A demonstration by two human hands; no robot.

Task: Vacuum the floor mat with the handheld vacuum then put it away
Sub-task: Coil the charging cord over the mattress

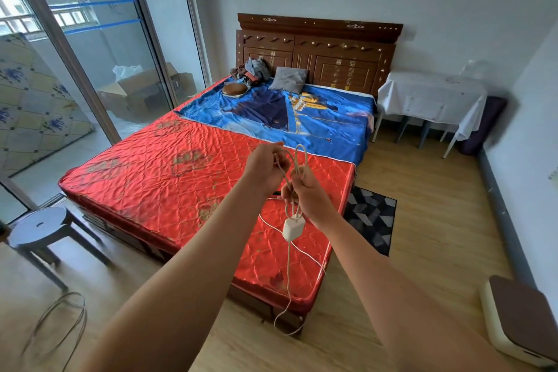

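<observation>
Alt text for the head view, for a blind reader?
The left hand and right hand hold loops of a white cable, its white adapter dangling, over a red mattress. A dark patterned floor mat lies beside it.

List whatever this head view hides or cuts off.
Head view, floor mat: left part hidden by the mattress.
Head view, charger cord: stretches covered by the left hand and right hand.
Head view, brown-topped box: cut by the right edge.
Head view, handheld vacuum: not visible anywhere.
</observation>
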